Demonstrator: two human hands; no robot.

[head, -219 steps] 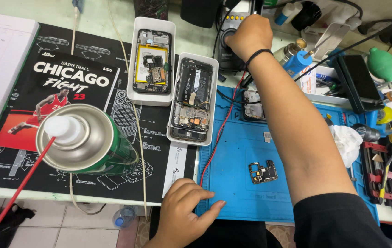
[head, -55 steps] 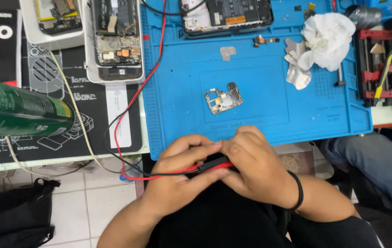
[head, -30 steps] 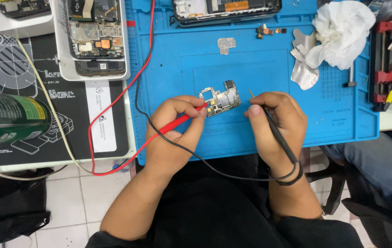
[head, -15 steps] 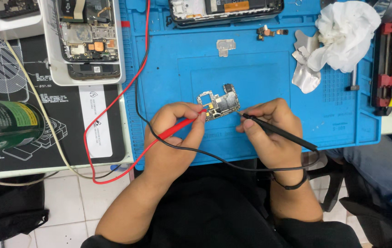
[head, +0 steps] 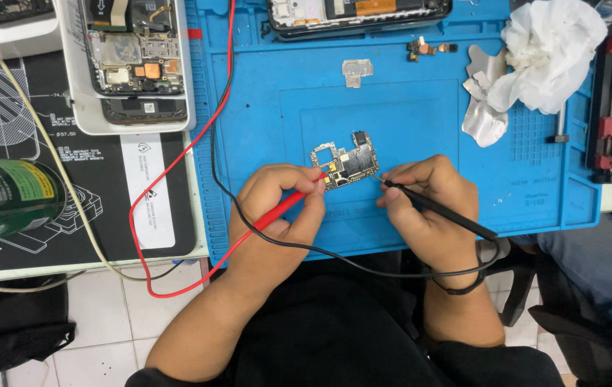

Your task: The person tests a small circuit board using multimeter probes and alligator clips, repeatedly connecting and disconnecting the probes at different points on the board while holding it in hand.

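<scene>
The small phone circuit board [head: 344,159] lies flat near the middle of the blue repair mat [head: 406,107], unclamped, with both hands closed in pencil grips on meter probes. The left hand [head: 277,208] pinches the red probe [head: 293,203], whose tip meets the board's left portion at about 8 o'clock from the board's centre; the right hand [head: 428,204] pinches the black probe [head: 435,209], whose fine tip comes in at the board's right edge from about 4 o'clock. The chief risk, as I judge it, is a tip skating off its contact: the parts on the board are tiny and crowded (too small here to tell which pad each tip rests on), so a slight slide could bridge two neighbours or scratch a trace. Because nothing pins the board, uneven pressure from either probe could push or spin it across the mat. The red lead [head: 177,208] loops off the desk edge toward 7 o'clock and the black lead [head: 335,254] sags across the lap, so a snag on a knee or sleeve could tug a probe sideways. The crumpled white tissue [head: 546,50] at 2 o'clock, the loose metal shield [head: 357,70] at 12 o'clock and the green spray can [head: 5,201] at 9 o'clock sit well apart and seem less of a hazard.
</scene>
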